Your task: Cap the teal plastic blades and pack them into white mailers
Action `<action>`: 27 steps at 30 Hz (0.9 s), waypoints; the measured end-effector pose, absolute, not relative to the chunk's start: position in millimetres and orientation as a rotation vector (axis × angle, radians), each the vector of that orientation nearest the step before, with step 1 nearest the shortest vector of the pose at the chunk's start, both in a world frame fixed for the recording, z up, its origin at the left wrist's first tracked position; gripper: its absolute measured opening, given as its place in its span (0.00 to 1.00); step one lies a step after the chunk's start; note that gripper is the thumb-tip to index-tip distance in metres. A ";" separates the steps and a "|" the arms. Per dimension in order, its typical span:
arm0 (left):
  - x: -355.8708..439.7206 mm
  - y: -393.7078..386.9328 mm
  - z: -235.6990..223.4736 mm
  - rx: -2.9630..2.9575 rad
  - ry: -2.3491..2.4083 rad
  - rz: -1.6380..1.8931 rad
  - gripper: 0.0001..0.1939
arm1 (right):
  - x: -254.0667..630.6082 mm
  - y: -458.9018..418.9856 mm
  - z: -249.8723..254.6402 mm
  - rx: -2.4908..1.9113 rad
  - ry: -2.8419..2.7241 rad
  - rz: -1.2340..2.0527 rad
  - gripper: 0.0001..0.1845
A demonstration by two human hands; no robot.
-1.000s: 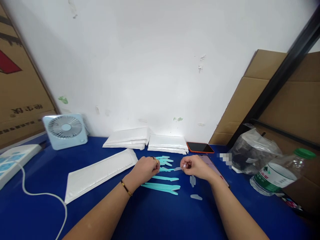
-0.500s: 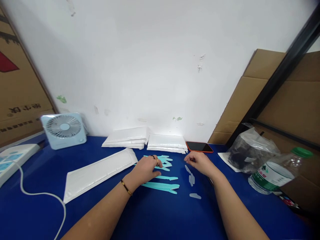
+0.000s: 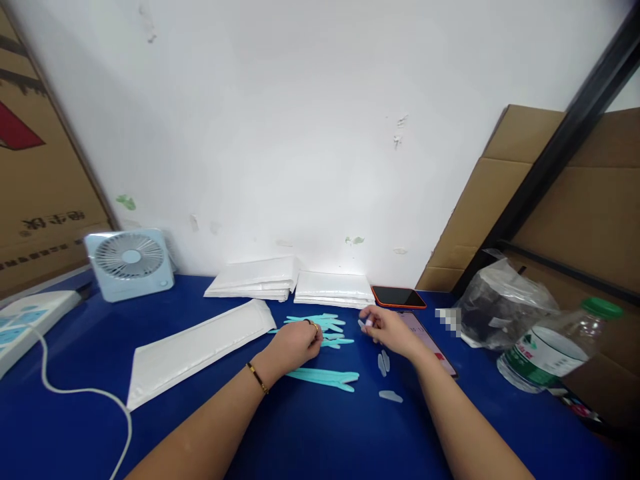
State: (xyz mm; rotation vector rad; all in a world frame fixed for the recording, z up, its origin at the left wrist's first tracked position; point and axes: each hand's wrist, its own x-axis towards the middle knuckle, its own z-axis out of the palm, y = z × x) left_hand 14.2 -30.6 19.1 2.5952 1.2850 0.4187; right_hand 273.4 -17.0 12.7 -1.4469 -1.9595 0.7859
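Your right hand [image 3: 389, 331] pinches a small translucent plastic piece [image 3: 361, 323]; three more lie loose on the blue tabletop [image 3: 320, 440]. Your left hand [image 3: 296, 345] curls over slim turquoise strips [image 3: 324, 322], its grip unclear.

The middle teal strip [image 3: 340, 344], lower and separate half a second ago, now sits higher, at the left hand [image 3: 296, 347], whose spread fingers are now closed. The right hand [image 3: 389, 329] now holds a clear piece [image 3: 361, 323], slightly left of its earlier place.
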 end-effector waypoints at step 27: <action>3.3 -18.9 15.3 1.971 1.187 0.680 0.07 | 248.8 -35.1 36.4 -0.968 -1.881 0.848 0.02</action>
